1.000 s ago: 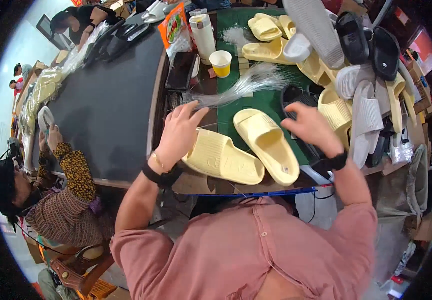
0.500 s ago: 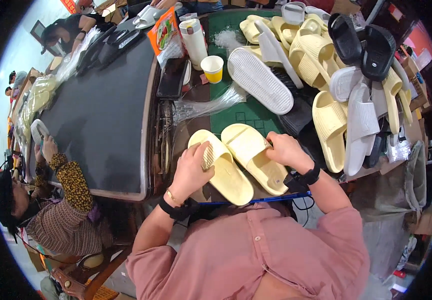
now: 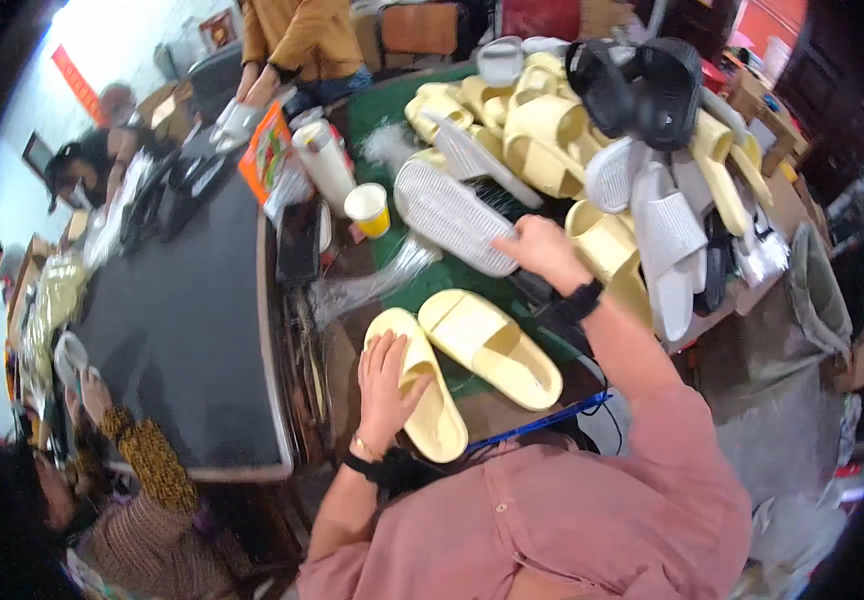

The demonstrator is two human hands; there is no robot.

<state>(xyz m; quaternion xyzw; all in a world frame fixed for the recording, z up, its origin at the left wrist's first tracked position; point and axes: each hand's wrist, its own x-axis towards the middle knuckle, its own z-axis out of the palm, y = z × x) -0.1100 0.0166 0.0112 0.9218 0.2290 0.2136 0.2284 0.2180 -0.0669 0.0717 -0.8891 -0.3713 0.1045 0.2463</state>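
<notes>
A pale yellow slide sandal (image 3: pixel 440 418) lies right side up near the table's front edge. My left hand (image 3: pixel 388 388) rests flat on its strap, fingers stretched out. Close beside it on the right lies a second yellow slide sandal (image 3: pixel 472 330), touched by neither hand. Farther off, a light grey slide sandal (image 3: pixel 442 210) lies with its ribbed sole up. My right hand (image 3: pixel 549 256) pinches the near end of that grey sandal, the thumb on the sole; the other fingers are partly hidden.
Yellow, grey and black slides (image 3: pixel 667 95) are heaped at the back right. A yellow-and-white paper cup (image 3: pixel 367 208), a white bottle (image 3: pixel 322 160), a phone (image 3: pixel 298 240) and clear plastic film (image 3: pixel 377 275) stand or lie left of centre. A co-worker's hands (image 3: pixel 92 393) hold a slipper by the dark table (image 3: pixel 192 330).
My right hand has left the right yellow sandal and reached forward to the grey sandal. My left hand stays on the left yellow sandal. The view has turned, shifting the scene.
</notes>
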